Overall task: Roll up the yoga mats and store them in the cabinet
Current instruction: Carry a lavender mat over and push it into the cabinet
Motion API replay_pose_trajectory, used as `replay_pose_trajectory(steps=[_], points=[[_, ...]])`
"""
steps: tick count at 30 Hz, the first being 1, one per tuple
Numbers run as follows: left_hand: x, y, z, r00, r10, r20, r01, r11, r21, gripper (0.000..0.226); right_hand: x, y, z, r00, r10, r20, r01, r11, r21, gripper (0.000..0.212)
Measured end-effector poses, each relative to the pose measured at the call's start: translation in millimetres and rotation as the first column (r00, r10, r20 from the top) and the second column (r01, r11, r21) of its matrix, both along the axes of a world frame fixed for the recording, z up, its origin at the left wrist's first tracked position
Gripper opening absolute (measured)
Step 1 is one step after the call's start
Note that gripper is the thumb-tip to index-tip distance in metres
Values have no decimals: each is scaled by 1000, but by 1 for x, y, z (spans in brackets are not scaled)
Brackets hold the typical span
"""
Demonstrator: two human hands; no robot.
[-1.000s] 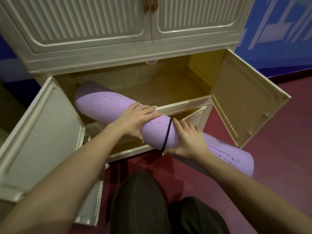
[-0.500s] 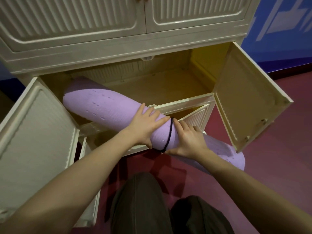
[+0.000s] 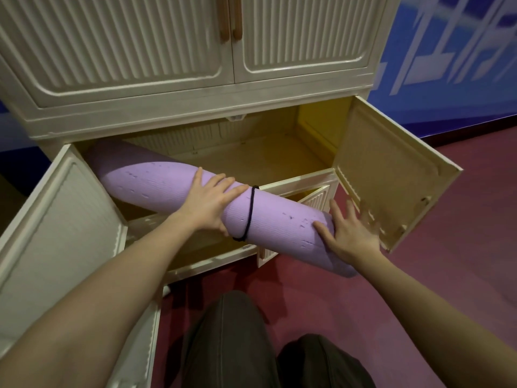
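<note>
A rolled purple yoga mat (image 3: 156,183), bound by a black band (image 3: 249,211), lies slanted with its far end inside the cream cabinet's (image 3: 195,121) open middle compartment at the left. Its near end sticks out past the front ledge. My left hand (image 3: 209,203) wraps over the roll just left of the band. My right hand (image 3: 348,233) presses flat against the roll's near end, fingers spread and slightly blurred.
The compartment's left door (image 3: 56,219) and right door (image 3: 391,175) both stand open. A lower compartment with its small door (image 3: 316,197) ajar lies under the mat. My knees (image 3: 232,345) are at the bottom, on the red floor (image 3: 461,275). The blue wall (image 3: 447,51) is behind.
The mat has slid deeper into the compartment toward the left. My right hand left its grip beside the band and moved to the roll's near end. My left hand kept its hold.
</note>
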State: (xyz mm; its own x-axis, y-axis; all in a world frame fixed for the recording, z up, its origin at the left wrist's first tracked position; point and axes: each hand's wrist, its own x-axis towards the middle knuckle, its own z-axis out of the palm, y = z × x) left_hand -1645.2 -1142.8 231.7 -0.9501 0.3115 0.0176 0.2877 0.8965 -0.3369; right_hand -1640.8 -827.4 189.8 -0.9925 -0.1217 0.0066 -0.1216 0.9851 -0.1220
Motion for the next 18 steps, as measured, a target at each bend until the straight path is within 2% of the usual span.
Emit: replay_pose_trajectory(steps=[1, 4, 7, 9, 12, 15, 18], points=[[0, 0, 2, 1000, 9, -3, -9, 1000, 8, 116, 0, 4, 1, 999, 9, 31, -9, 1000, 4, 89], [-3, 1, 5, 1000, 29, 2, -29, 999, 23, 114, 0, 7, -3, 978, 191, 81, -201, 969, 143, 118], [-7, 4, 8, 999, 46, 1, -46, 999, 26, 113, -10, 1, -9, 974, 214, 74, -224, 959, 173, 130], [-10, 4, 8, 998, 59, -12, -58, 998, 32, 112, -19, -2, -11, 977, 211, 39, -215, 964, 159, 131], [-12, 5, 10, 998, 63, -12, -63, 998, 27, 111, -33, 0, -13, 959, 272, -76, -257, 953, 162, 119], [-14, 7, 9, 997, 78, -1, -78, 997, 5, 112, -42, 5, -20, 944, 311, -113, -294, 945, 147, 116], [-15, 17, 10, 997, 77, 10, -77, 997, -2, 120, -51, 6, -20, 929, 329, -171, -312, 943, 117, 114]])
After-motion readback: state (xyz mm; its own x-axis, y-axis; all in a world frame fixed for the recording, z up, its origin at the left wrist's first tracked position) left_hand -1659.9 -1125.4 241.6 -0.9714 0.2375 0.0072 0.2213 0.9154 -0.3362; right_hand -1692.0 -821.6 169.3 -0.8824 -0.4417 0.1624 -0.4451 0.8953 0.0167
